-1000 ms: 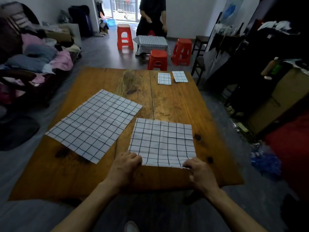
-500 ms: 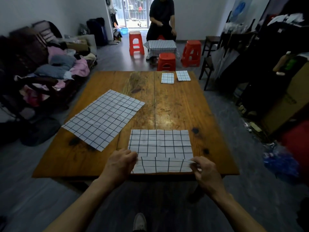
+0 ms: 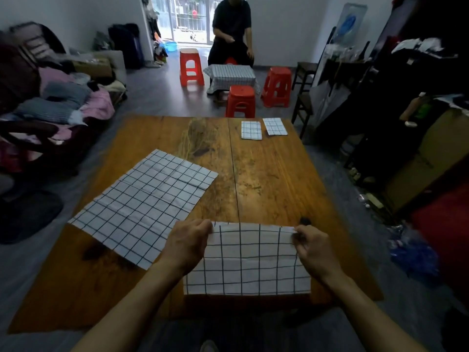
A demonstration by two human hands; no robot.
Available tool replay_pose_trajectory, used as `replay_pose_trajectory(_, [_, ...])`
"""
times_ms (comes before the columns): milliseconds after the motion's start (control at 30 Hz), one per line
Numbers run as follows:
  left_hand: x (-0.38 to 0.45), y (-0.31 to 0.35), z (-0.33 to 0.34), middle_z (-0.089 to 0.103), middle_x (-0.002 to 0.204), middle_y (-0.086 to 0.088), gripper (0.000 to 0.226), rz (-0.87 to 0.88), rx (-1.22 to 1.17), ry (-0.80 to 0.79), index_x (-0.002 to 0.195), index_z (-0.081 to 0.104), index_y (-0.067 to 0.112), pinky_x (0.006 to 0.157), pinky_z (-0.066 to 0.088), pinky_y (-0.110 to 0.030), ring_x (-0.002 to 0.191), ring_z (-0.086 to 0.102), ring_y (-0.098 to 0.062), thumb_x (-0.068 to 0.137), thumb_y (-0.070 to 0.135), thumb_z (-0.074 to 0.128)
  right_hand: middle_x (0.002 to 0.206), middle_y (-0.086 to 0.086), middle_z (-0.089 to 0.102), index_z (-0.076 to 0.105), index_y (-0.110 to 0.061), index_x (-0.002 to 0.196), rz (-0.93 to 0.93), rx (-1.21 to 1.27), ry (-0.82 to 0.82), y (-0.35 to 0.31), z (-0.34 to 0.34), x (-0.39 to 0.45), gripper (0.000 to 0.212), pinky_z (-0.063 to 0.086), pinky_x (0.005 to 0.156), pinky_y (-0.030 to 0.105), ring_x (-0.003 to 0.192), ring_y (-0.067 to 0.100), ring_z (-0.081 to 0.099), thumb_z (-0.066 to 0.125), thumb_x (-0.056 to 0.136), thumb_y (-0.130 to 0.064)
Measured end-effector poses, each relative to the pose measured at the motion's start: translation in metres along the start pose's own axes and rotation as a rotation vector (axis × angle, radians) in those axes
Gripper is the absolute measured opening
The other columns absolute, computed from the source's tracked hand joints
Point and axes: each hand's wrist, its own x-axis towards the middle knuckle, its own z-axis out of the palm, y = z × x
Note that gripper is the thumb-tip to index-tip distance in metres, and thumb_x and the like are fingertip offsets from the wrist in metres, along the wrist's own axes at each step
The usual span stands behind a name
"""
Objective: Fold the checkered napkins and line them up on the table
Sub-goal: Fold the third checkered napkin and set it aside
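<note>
The left hand [image 3: 189, 243] pinches the far left corner of a checkered napkin [image 3: 250, 260] with closed fingers, and the right hand [image 3: 313, 248] pinches the far right corner the same way. The cloth is thin, white with a black grid, and lies doubled over near the front edge of the wooden table [image 3: 269, 179], its held edge lifted slightly. Just to the left, a larger unfolded napkin [image 3: 144, 205] lies flat and angled, showing crease lines. At the far right corner of the table, 2 small folded napkins [image 3: 251, 130] sit side by side, not touching. The tabletop is worn brown planks with dark knots. Beyond it stand 3 red plastic stools [image 3: 240, 100] and a seated person [image 3: 232, 31].
</note>
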Motion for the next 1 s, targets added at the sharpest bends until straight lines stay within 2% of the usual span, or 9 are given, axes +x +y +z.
replay_pose_trajectory(167, [0.035,-0.02,0.019,0.058,0.071,0.005,0.012,0.019,-0.012,-0.05,0.086,0.057,0.023,0.061,0.042,-0.031,0.063,0.048,-0.016,0.085,0.012,0.061,0.084,-0.007,0.061,0.065,-0.02,0.092,0.108,-0.048,-0.037,0.01,0.013,0.022,0.007,0.054,0.067,0.029,0.075,0.005,0.057,0.06,0.092,-0.016])
replay_pose_trajectory(367, [0.066,-0.027,0.044,0.058,0.071,0.005,0.015,0.02,-0.024,-0.134,0.088,0.056,0.025,0.058,0.037,-0.029,0.063,0.048,-0.016,0.084,0.012,0.062,0.086,-0.012,0.059,0.062,-0.025,0.093,0.217,-0.08,-0.126,0.031,0.024,0.035,0.008,0.049,0.065,0.019,0.078,0.002,0.056,0.063,0.09,-0.017])
replay_pose_trajectory(467, [0.071,-0.03,0.057,0.058,0.075,0.007,0.012,-0.023,-0.008,-0.172,0.091,0.057,0.027,0.062,0.042,-0.03,0.068,0.049,-0.015,0.086,0.017,0.061,0.095,-0.009,0.06,0.063,-0.024,0.103,0.235,-0.041,-0.165,0.039,0.031,0.044,0.016,0.048,0.072,0.018,0.087,0.005,0.058,0.065,0.088,-0.017])
replay_pose_trajectory(533, [0.069,-0.033,0.062,0.061,0.083,0.006,0.016,-0.057,0.013,-0.192,0.095,0.059,0.026,0.068,0.045,-0.032,0.078,0.052,-0.016,0.082,0.022,0.067,0.102,-0.005,0.059,0.062,-0.021,0.112,0.225,-0.062,-0.147,0.044,0.037,0.045,0.028,0.048,0.082,0.025,0.096,0.011,0.056,0.068,0.085,-0.019])
replay_pose_trajectory(600, [0.065,-0.035,0.066,0.064,0.097,0.003,0.032,-0.069,0.047,-0.214,0.102,0.062,0.024,0.075,0.047,-0.033,0.092,0.056,-0.02,0.073,0.025,0.076,0.11,-0.004,0.059,0.059,-0.021,0.118,0.223,-0.137,-0.131,0.047,0.042,0.044,0.038,0.044,0.092,0.032,0.105,0.014,0.054,0.071,0.082,-0.02])
replay_pose_trajectory(700, [0.059,-0.039,0.071,0.061,0.112,0.002,0.041,-0.084,0.054,-0.255,0.111,0.062,0.023,0.083,0.045,-0.035,0.105,0.053,-0.021,0.073,0.031,0.075,0.117,-0.003,0.058,0.058,-0.021,0.119,0.22,-0.159,-0.13,0.047,0.052,0.042,0.04,0.038,0.092,0.03,0.112,0.016,0.051,0.07,0.081,-0.02])
replay_pose_trajectory(800, [0.053,-0.039,0.077,0.062,0.117,-0.001,0.043,-0.086,0.044,-0.297,0.114,0.062,0.021,0.086,0.047,-0.036,0.109,0.054,-0.023,0.075,0.03,0.075,0.122,-0.004,0.055,0.057,-0.022,0.121,0.214,-0.138,-0.174,0.04,0.063,0.041,0.039,0.036,0.096,0.028,0.115,0.014,0.048,0.068,0.084,-0.02])
replay_pose_trajectory(1000, [0.032,-0.009,0.092,0.046,0.14,0.003,0.044,-0.039,-0.052,-0.425,0.13,0.05,0.025,0.103,0.036,-0.032,0.128,0.038,-0.017,0.089,0.034,0.06,0.141,-0.004,0.044,0.049,-0.026,0.133,0.148,-0.176,-0.381,0.01,0.093,0.025,0.048,0.032,0.11,0.027,0.131,0.011,0.037,0.064,0.087,-0.033])
